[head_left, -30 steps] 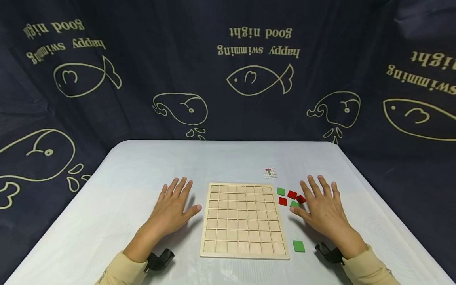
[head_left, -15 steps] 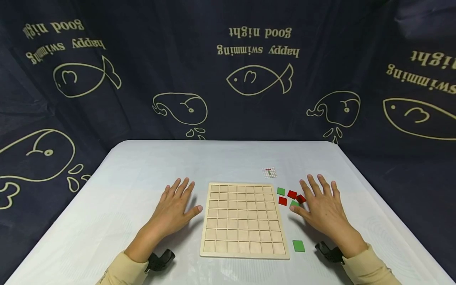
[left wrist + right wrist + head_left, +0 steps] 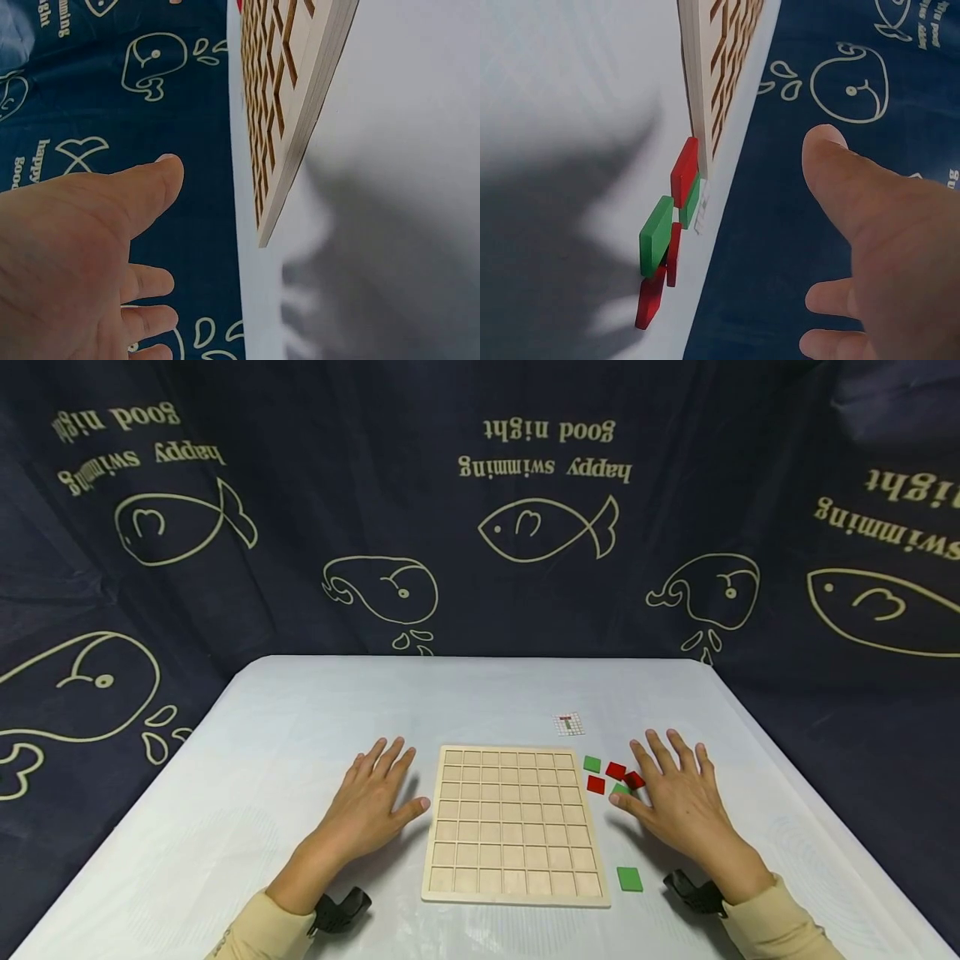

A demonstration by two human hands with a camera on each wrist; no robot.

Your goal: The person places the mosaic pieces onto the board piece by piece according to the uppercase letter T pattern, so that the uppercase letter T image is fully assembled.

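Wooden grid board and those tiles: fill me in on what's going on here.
A person has both hands over the table, holding nothing. The left hand is open beside the left edge of the wooden grid board; the right hand is open near a cluster of red and green tiles. A lone green tile lies nearer the person, and a small pattern card lies beyond the board. No tile is on the board yet.
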